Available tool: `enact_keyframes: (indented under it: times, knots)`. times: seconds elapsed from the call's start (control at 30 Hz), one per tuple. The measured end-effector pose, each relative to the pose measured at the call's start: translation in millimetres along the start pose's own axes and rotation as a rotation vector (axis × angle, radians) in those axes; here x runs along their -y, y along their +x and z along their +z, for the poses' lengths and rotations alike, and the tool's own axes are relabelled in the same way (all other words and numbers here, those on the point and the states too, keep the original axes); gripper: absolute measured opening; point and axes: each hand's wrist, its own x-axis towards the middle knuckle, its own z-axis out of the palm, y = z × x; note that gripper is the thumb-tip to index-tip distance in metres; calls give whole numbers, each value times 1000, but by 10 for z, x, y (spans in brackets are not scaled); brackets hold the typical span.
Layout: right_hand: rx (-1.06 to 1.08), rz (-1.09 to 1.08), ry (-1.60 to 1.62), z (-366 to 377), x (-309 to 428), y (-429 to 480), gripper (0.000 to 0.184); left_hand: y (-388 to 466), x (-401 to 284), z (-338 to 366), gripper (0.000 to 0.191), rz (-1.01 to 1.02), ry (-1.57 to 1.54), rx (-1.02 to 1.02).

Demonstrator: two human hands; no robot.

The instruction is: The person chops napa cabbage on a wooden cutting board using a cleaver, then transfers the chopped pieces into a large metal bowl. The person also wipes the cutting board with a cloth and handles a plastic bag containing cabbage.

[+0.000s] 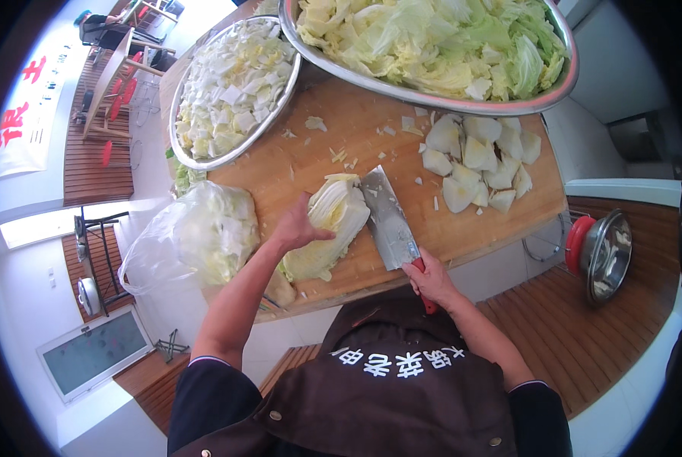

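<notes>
A halved napa cabbage (344, 220) lies on the wooden table top (341, 137), its yellow inner leaves partly showing. My left hand (302, 227) rests on its left side, thumb and fingers spread around it. In my right hand (429, 277) is the red handle of a cleaver (389, 220). The broad blade lies beside the cabbage's right side, its far corner near the cabbage's end; bits of leaf stick to the metal. Cut cabbage stem ends (484, 160) are heaped to the right.
A large metal basin (484, 108) of torn leaves stands at the back, overhanging the table. Left of it is a basin (172, 123) of chopped cabbage. A clear plastic bag (164, 245) holds more cabbage. Off the right edge, a steel bowl (609, 257) sits on a red stool (578, 245).
</notes>
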Motion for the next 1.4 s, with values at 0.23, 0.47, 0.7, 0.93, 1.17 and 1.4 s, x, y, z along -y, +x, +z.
enact_keyframes:
  times: [0.23, 0.47, 0.7, 0.93, 1.17, 1.4]
  knots:
    - [-55, -173, -117, -281, 350, 589, 23, 516, -204, -261, 77, 362, 365, -364]
    - [-29, -232, -350, -666, 290, 312, 23, -288, 39, 749, 64, 572, 364, -658]
    - [40, -391, -707, -591, 1130, 244, 20, -470, -40, 796, 53, 381, 300, -637]
    - [276, -587, -1099, -55, 1613, 740, 22, -353, -100, 707, 47, 404, 321, -717]
    - [402, -441, -1152, 510, 1765, 1298, 24, -322, -28, 805, 47, 410, 289, -769]
    - [326, -345, -1216, -201, 1267, 880, 20, -317, 56, 855, 51, 442, 248, -781]
